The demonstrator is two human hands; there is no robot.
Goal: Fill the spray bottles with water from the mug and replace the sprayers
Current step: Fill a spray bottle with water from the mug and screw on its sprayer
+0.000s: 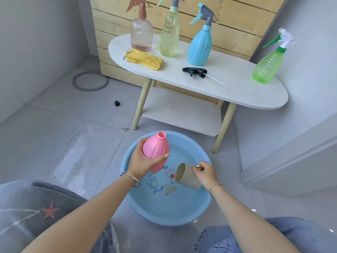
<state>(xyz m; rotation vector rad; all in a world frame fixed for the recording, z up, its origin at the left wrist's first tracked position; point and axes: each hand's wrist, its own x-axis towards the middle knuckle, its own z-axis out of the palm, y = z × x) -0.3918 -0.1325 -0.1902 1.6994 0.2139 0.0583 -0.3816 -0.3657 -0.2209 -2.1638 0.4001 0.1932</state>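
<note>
My left hand (pixel 141 161) grips a pink spray bottle (pixel 155 148) with no sprayer, its open neck pointing up over the blue basin (pixel 127 194) of water. My right hand (pixel 204 173) holds a beige mug (pixel 186 177) by its handle, tipped on its side low in the basin with its mouth facing left. A loose black sprayer (pixel 196 71) with its tube lies on the white table (pixel 246 92).
On the table stand a clear pink bottle (pixel 141 33), a yellow-green bottle (pixel 168 37), a blue bottle (pixel 200 44) and a green bottle (pixel 268 66), all with sprayers, plus a yellow cloth (pixel 144 59). A small black cap (pixel 116 103) and a grey ring (pixel 90 82) lie on the floor.
</note>
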